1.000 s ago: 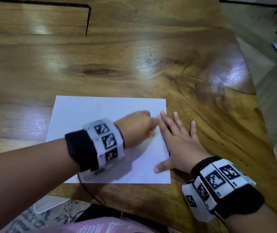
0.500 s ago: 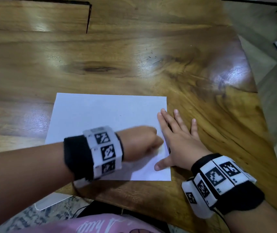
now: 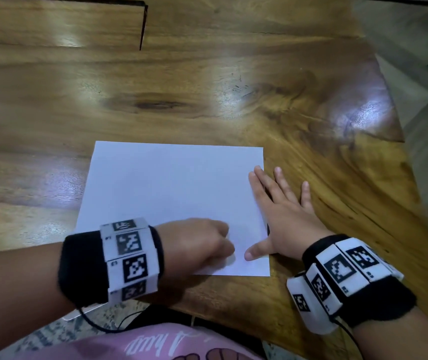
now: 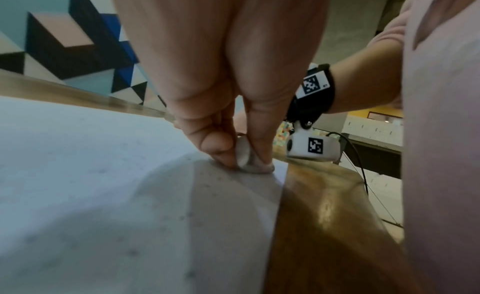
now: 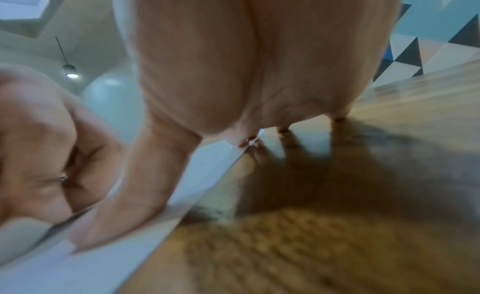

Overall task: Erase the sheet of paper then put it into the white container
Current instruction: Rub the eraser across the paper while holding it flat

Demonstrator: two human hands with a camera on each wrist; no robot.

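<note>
**Paper sheet pinned at the table's near edge, eraser pressed to it**

Paper, a white rectangular sheet (image 3: 171, 198), lies flat on the glossy brown wooden table (image 3: 207, 81), its near edge close to the table's near edge. Faint grey specks dot its surface in the left wrist view. At the sheet's near right corner, the left hand (image 3: 197, 242) pinches a small white eraser (image 4: 242, 154) between curled fingers (image 4: 215, 146) and thumb, its tip touching the paper. Just beside it, the right hand (image 3: 283, 216) lies flat with fingers spread, straddling the sheet's right edge, thumb on the paper.
</note>
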